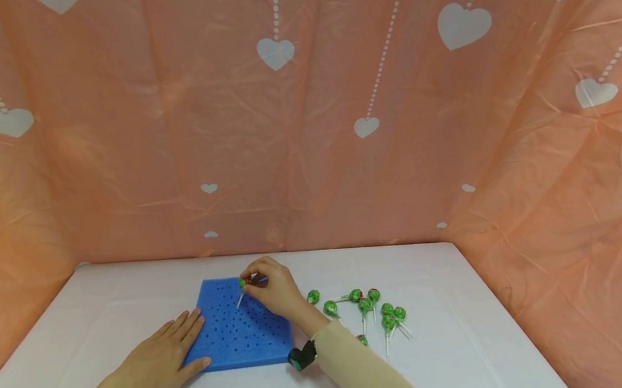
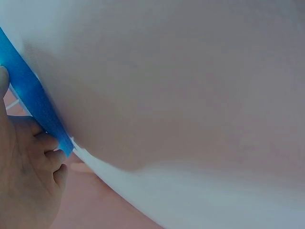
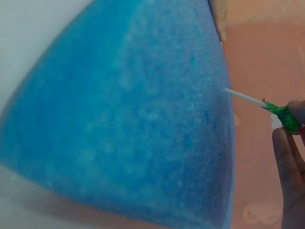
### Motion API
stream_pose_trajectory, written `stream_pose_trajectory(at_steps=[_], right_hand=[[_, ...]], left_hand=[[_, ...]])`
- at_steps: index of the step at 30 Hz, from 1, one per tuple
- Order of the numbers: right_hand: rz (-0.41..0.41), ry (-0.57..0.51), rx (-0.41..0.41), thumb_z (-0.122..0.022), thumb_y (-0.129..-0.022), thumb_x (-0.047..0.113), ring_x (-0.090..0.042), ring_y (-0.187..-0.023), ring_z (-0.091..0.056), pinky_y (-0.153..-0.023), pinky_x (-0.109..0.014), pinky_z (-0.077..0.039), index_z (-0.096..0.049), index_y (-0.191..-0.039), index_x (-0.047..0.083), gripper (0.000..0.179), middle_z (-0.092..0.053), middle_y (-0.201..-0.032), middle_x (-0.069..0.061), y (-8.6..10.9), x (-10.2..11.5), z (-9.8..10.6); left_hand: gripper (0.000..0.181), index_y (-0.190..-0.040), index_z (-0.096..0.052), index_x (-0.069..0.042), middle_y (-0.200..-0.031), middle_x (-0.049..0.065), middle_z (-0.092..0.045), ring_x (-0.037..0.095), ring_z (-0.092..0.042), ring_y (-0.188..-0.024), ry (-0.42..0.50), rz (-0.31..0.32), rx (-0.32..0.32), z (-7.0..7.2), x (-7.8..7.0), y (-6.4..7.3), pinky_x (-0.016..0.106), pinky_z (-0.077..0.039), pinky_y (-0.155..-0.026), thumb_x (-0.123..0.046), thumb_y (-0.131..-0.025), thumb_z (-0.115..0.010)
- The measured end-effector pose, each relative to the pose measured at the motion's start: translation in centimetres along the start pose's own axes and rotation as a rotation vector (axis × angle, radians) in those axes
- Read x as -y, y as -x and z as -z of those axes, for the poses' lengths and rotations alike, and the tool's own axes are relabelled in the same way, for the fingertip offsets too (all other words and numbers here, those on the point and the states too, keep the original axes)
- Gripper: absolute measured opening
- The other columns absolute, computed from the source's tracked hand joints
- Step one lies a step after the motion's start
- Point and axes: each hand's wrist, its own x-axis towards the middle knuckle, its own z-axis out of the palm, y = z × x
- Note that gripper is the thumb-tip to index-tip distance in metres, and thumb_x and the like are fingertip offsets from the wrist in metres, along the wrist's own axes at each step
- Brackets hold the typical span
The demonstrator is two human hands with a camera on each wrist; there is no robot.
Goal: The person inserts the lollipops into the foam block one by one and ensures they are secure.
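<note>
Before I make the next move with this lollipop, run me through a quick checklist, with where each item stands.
1. Lollipop held: ok, the right hand pinches it by its wrapped head.
2. Stick aimed: ok, it slants down toward the foam.
3. Foam braced: ok, the left hand rests at its left edge.
4. Stick tip in the foam: cannot tell, the tip is at the surface but its entry is unclear.
5. Spare lollipops in full view: not ok, the right sleeve partly hides one.
</note>
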Motion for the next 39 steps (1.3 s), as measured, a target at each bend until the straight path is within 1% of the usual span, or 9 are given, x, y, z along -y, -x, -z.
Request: stream_pose_trajectory(at_steps=[5,14,21,26,32,39], right_hand=[[0.014,0.022,0.012,-0.074,-0.095,0.002,-0.011,-0.099,-0.07,-0.084,-0.015,-0.057,-0.075,-0.11,0.006,0.015,-0.066,-0.115,-0.005,0.0,0.0,-0.1],[0.037,0.043,0.03,-0.07,-0.099,0.004,-0.012,-0.101,-0.069,-0.085,-0.014,-0.056,-0.076,-0.111,0.003,0.014,-0.068,-0.118,-0.006,0.0,0.5,-0.3],[0.072,0.116,0.073,-0.074,-0.096,0.006,-0.003,-0.096,-0.066,-0.083,-0.01,-0.054,-0.077,-0.111,0.006,0.014,-0.069,-0.115,-0.003,0.0,0.9,-0.9],[0.076,0.117,0.076,-0.076,-0.096,0.008,0.0,-0.093,-0.066,-0.083,-0.011,-0.055,-0.077,-0.109,0.008,0.013,-0.069,-0.113,-0.002,0.1,0.7,-1.1],[0.078,0.114,0.078,-0.077,-0.095,0.009,0.001,-0.091,-0.066,-0.082,-0.01,-0.055,-0.077,-0.107,0.008,0.011,-0.069,-0.111,-0.001,0.0,0.4,-1.2],[0.089,0.121,0.088,-0.077,-0.095,0.009,0.001,-0.091,-0.066,-0.082,-0.01,-0.054,-0.077,-0.109,0.007,0.013,-0.069,-0.111,-0.002,0.1,0.4,-1.3]], left_hand=[[0.081,-0.148,-0.048,0.011,-0.158,0.032,-0.041,0.052,-0.038,-0.145,0.002,0.005,0.004,-0.1,0.2,0.0,0.064,-0.036,-0.116,-0.056,-0.103,-0.057],[0.08,-0.147,-0.049,0.011,-0.157,0.032,-0.041,0.052,-0.04,-0.145,-0.002,0.007,0.004,0.1,0.1,0.2,0.064,-0.038,-0.116,-0.055,-0.102,-0.057],[0.08,-0.146,-0.05,0.011,-0.156,0.032,-0.043,0.052,-0.041,-0.144,-0.008,-0.001,-0.002,0.2,0.0,0.2,0.064,-0.039,-0.115,-0.055,-0.102,-0.058],[0.081,-0.147,-0.05,0.011,-0.157,0.031,-0.042,0.052,-0.04,-0.144,-0.014,0.002,0.006,0.2,0.0,0.1,0.064,-0.038,-0.115,-0.056,-0.103,-0.057],[0.082,-0.148,-0.049,0.011,-0.158,0.032,-0.041,0.052,-0.039,-0.145,-0.001,0.007,0.015,0.3,0.0,-0.1,0.064,-0.037,-0.116,-0.057,-0.102,-0.056],[0.082,-0.148,-0.048,0.011,-0.158,0.032,-0.041,0.053,-0.038,-0.145,0.006,0.011,0.026,0.3,0.0,-0.1,0.064,-0.036,-0.116,-0.057,-0.103,-0.056]])
